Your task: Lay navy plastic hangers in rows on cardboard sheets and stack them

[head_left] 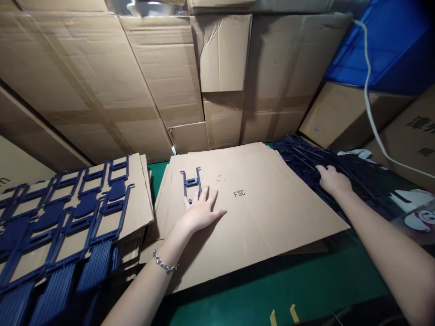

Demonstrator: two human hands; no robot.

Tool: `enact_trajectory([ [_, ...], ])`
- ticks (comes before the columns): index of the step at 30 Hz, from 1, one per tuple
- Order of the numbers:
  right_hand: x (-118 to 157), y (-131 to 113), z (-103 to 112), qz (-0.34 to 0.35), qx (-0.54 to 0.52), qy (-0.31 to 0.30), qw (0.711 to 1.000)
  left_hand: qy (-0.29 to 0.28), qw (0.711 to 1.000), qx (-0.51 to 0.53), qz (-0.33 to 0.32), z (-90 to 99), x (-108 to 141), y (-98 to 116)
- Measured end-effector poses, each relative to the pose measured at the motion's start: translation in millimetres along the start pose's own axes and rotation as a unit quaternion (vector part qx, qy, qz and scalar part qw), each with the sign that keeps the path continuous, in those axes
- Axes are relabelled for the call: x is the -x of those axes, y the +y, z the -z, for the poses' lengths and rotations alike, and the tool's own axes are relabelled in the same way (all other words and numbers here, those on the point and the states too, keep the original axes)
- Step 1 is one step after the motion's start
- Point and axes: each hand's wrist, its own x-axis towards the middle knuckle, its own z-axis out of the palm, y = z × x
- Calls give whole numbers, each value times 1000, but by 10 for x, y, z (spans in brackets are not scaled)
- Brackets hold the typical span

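A dark blue plastic frame [192, 182] lies on the left part of a cardboard sheet [258, 208] printed "FSC". My left hand [201, 210] rests over the near end of that frame, fingers spread, covering part of it. At the right, my right hand [335, 181] reaches into a heap of dark blue parts [306, 156]. Its fingers are bent together at the heap; what they hold, if anything, is hidden.
To the left, rows of blue frames [117, 190] lie on stacked cardboard [139, 199]. Cardboard boxes [163, 59] stand behind. A blue bin [384, 50] and a white cable [369, 90] are at the upper right. The table [258, 290] is green.
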Motion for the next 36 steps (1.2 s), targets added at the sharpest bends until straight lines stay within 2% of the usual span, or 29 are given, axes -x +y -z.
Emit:
enact_trajectory([
  [4, 39, -57, 115, 18, 17, 29, 999, -3, 1000, -5, 7, 19, 7, 9],
  [15, 135, -239, 686, 45, 35, 74, 996, 6, 1000, -16, -2, 6, -5, -5],
  [19, 282, -318, 896, 46, 34, 82, 995, 4, 1000, -9, -2, -10, -19, -14],
  [22, 489, -485, 1041, 33, 1, 127, 991, 6, 1000, -1, -6, -20, -15, -20],
  [26, 787, -984, 1073, 46, -97, 214, 971, 12, 1000, 4, -13, -31, 4, -25],
  [28, 899, -1353, 1001, 71, -147, 214, 963, 16, 1000, 5, -17, -39, 13, -25],
  [30, 989, -1761, 895, 102, -173, 179, 963, 20, 1000, 6, -18, -47, 17, -27],
  [33, 1105, -2326, 736, 131, -145, 89, 977, 16, 1000, 11, -15, -51, 16, -38],
  [36, 1201, -2695, 619, 125, -103, 29, 986, 6, 1000, 22, -16, -42, 8, -66],
])
